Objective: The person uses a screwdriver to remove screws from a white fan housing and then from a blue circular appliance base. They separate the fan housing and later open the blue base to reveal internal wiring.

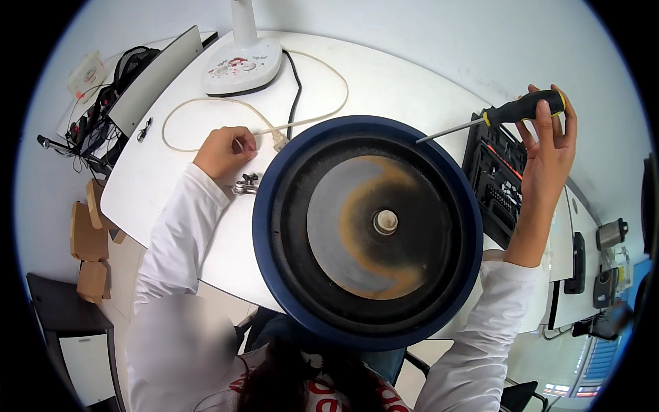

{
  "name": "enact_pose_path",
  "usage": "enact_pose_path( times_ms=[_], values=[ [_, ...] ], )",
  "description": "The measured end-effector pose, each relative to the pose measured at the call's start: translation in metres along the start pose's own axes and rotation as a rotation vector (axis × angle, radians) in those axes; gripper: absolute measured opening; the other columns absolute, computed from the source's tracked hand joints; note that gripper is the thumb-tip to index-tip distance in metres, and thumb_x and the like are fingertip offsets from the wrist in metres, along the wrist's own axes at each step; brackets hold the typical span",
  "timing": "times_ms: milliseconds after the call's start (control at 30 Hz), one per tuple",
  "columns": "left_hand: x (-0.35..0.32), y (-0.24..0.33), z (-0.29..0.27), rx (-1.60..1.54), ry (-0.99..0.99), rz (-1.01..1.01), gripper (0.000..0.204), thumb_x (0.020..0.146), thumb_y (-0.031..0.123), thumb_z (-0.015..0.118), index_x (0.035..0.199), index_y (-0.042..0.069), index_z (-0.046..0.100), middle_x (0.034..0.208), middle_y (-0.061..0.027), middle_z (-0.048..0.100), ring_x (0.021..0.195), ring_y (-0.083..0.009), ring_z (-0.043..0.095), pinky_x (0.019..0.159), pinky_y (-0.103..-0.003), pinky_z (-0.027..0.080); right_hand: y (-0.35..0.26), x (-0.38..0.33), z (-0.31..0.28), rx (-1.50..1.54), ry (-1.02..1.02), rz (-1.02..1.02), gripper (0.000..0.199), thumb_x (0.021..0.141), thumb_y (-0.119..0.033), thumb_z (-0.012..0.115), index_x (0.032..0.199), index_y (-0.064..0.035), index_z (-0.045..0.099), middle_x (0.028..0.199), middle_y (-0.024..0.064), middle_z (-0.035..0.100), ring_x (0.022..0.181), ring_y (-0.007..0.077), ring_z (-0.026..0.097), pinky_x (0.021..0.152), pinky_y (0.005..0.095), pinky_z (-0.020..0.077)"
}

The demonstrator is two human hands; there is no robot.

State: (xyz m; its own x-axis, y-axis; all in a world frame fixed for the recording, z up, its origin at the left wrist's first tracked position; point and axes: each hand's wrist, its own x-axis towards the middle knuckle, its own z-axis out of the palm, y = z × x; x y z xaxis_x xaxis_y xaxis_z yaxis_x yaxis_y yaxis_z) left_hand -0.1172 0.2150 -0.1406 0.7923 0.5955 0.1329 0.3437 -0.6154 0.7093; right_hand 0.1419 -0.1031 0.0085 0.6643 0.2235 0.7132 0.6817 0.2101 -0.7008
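Observation:
A large round pan-like piece [264, 226] has a blue rim and a black inside. Its grey, brown-stained centre disc [336, 206] has a short metal stud [385, 222] in the middle. My right hand [549, 147] grips a screwdriver [525, 108] by its black and yellow handle, with the shaft pointing left. Its tip meets or overlaps the pan's upper right rim; contact is unclear. On the table left of the pan, my left hand [225, 152] has its fingers curled in, hiding anything within them. Just below it lies a small metal fitting with a black knob [246, 184].
A white stand base [244, 66] with a post stands at the back of the white table [371, 72]. A pale cord with a plug [280, 140] loops beside a black cord [297, 89]. An open black tool case [491, 189] lies right of the pan. Cardboard boxes [89, 230] sit at far left.

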Motion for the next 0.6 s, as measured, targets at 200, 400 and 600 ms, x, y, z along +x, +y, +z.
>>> enact_pose_path(
  times_ms=[200, 400, 600],
  values=[
    [-0.001, 0.004, 0.001, -0.012, -0.026, -0.046, 0.007, 0.073, -0.001, 0.067, 0.077, 0.003, 0.062, 0.067, 0.0024, 0.054, 0.061, -0.0057, 0.043, 0.056, -0.020, 0.036, 0.009, 0.001, 0.003, 0.026, 0.005, 0.019, 0.045, 0.082, -0.022, 0.068, 0.119, -0.0047, 0.050, 0.105, 0.0181, 0.064, 0.096, 0.0217, 0.063, 0.077, 0.0322, 0.0560],
    [0.002, 0.002, 0.002, -0.015, -0.018, -0.043, 0.007, 0.071, 0.001, 0.067, 0.078, 0.001, 0.064, 0.065, 0.0006, 0.056, 0.059, -0.0064, 0.046, 0.055, -0.021, 0.039, 0.012, -0.001, -0.002, 0.014, 0.014, 0.005, 0.045, 0.082, -0.023, 0.068, 0.119, -0.0043, 0.050, 0.104, 0.0176, 0.064, 0.096, 0.0216, 0.064, 0.076, 0.0312, 0.0561],
    [0.001, 0.007, 0.003, -0.016, -0.011, -0.095, 0.006, 0.072, 0.002, 0.068, 0.077, 0.002, 0.064, 0.064, 0.0029, 0.055, 0.059, -0.0047, 0.044, 0.055, -0.020, 0.037, 0.017, -0.001, -0.007, -0.005, 0.006, -0.033, 0.043, 0.083, -0.024, 0.067, 0.119, -0.0049, 0.052, 0.103, 0.0178, 0.065, 0.096, 0.0215, 0.065, 0.074, 0.0302, 0.0562]
  ],
)
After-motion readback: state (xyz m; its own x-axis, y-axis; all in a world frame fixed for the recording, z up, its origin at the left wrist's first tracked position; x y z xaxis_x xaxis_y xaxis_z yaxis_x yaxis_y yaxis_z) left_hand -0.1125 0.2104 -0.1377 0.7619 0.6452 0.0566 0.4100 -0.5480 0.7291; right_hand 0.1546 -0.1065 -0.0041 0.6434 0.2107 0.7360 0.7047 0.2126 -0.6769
